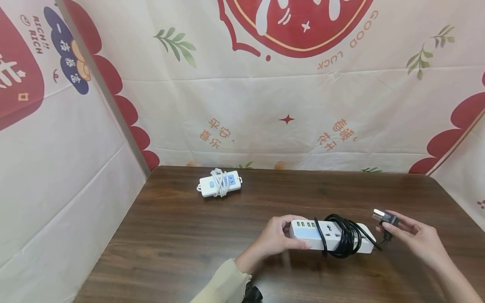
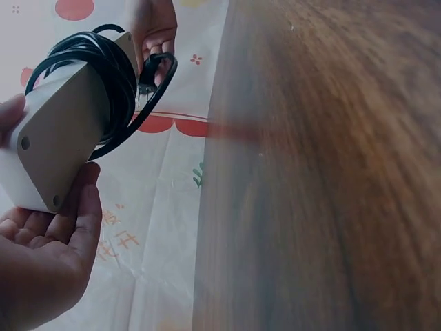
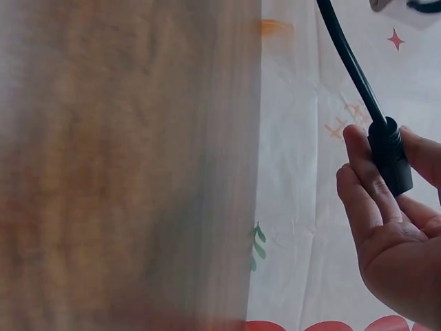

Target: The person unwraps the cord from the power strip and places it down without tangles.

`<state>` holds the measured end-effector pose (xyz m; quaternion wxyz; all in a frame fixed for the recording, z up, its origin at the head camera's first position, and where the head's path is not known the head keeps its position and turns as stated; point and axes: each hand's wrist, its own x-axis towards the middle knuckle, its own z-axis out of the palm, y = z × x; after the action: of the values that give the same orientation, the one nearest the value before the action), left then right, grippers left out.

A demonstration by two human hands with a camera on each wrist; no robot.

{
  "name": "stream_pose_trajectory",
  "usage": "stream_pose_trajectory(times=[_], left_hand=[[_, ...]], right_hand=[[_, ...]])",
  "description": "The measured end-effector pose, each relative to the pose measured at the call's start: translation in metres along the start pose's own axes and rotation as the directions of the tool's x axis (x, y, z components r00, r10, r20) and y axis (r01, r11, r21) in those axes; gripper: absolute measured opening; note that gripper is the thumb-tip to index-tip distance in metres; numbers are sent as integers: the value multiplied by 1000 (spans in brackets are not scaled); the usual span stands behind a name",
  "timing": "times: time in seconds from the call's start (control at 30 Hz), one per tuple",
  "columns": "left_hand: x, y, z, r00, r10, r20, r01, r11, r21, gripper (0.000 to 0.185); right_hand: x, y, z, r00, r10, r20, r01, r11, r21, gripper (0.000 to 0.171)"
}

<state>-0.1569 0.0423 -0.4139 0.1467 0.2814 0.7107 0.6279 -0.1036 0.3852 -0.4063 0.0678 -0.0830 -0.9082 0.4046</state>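
Printed cloth backs the brown desk [image 1: 189, 235]. Left hand [image 1: 273, 237] curls around the white power strip [image 1: 303, 235], held above it; right hand [image 1: 411, 235], just beside, pinches its black plug [image 1: 383, 218].

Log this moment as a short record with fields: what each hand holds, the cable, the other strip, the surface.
left hand: left hand grips one end of the white power strip, held above the table
right hand: right hand pinches the black plug, prongs pointing away from the palm
cable: black cable looped around the strip's body, its loose end running to the plug
other strip: second white power strip wrapped in its white cord, lying at the table's far left
surface: dark wooden table
backdrop: printed cloth on the walls
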Motion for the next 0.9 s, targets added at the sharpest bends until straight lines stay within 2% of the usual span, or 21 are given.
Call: stream_pose_trajectory(times=[0.07,0.17,0.23,0.37,0.47,0.57,0.6,0.67,0.7,0.73,0.8,0.83,0.87,0.9], left_hand=[[-1,-1,-1,1000,2,12,-2,1000,2,46],[-3,-1,-2,1000,6,22,-6,1000,-3,47],[-3,-2,-2,1000,7,24,-6,1000,-11,47],[-5,-3,-2,1000,6,21,-6,1000,-7,46],[-6,-3,-2,1000,-3,20,3,1000,-2,46],[-8,4,-2,1000,-10,12,10,1000,-8,45],[-10,9,-2,1000,-9,11,10,1000,-13,44],[-13,18,-3,1000,0,3,1,1000,-17,44],[-15,23,-3,1000,0,1,0,1000,-20,43],[-16,27,-4,1000,-2,2,2,1000,-24,43],[-17,28,-4,1000,3,2,-3,1000,-22,42],[-16,27,-4,1000,5,1,-5,1000,-18,42],[-15,23,-4,1000,2,3,-1,1000,-17,43],[-14,19,-4,1000,-1,5,2,1000,-14,43]], right_hand=[[7,-3,-1,1000,-12,-14,12,1000,26,40],[16,-7,-5,999,-24,-24,27,992,125,32],[22,-10,-8,999,-32,-23,36,973,230,27],[28,-13,-18,999,-19,-39,33,914,405,29],[30,-14,-26,998,-5,-67,34,897,440,28],[30,-12,-32,997,-10,-82,54,831,553,26],[30,-11,-34,996,-14,-88,61,821,568,27],[30,-9,-38,996,-37,-81,81,751,656,27],[30,-7,-39,995,-65,-75,98,700,708,27],[30,-6,-41,994,-88,-64,107,668,737,28],[30,-5,-45,989,-132,-71,140,647,749,31],[30,-5,-48,985,-156,-75,156,614,773,32],[30,-5,-50,981,-174,-90,180,612,770,33],[30,-4,-52,977,-187,-99,193,594,781,34]])
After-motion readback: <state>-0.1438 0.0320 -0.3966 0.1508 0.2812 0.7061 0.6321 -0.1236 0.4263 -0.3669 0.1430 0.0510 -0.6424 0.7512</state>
